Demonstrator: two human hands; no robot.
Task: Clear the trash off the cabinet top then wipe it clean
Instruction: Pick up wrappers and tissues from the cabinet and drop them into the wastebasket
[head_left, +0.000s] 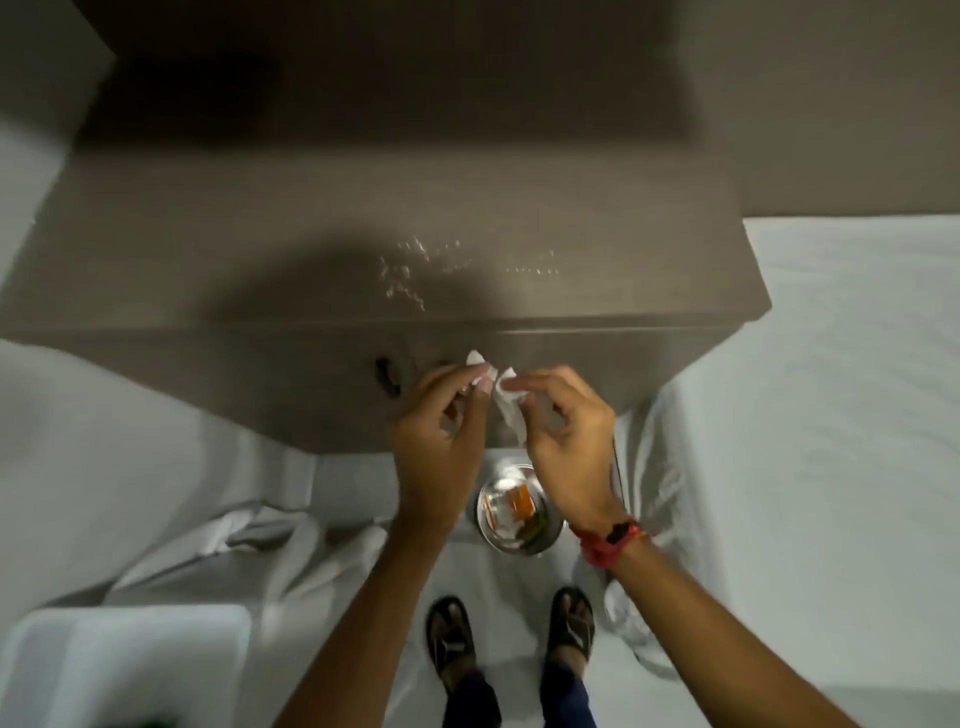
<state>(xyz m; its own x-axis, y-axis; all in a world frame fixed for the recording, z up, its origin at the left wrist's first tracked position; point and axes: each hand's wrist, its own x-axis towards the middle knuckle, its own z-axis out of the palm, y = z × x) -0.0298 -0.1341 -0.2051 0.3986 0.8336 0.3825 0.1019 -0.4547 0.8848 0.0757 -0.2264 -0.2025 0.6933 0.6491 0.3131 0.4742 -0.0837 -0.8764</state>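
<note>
A: How far along does the job look?

B: The big trash seems gone. Beyond the hands, the surface (260, 234) carries only a scatter of pale specks (415, 270), crumbs or droplets; the blur makes it hard to say which. Below the hands, on the floor near the person's feet, a bin (519, 512) holds wrappers, one of them orange.

A: So clearing is done?

B: Most likely, judging by the bin and the nearly bare top. The specks are still there, so the wiping has not yet dealt with them.

A: What are the hands doing?

B: Both are raised in front of the cabinet's front face, close together. The left hand (441, 431) pinches one side of a small white tissue (506, 397) between thumb and fingertips, and the right hand (566, 441) pinches the other side. It looks as if the tissue is being unfolded or pulled apart, though that is a guess.

A: Is the tissue touching the top?

B: No, it hangs between the hands, short of the front edge, with the specks just past it.

A: What is left, then?

B: Probably the whole wipe: the tissue has to reach the specks and sweep them off.
</note>
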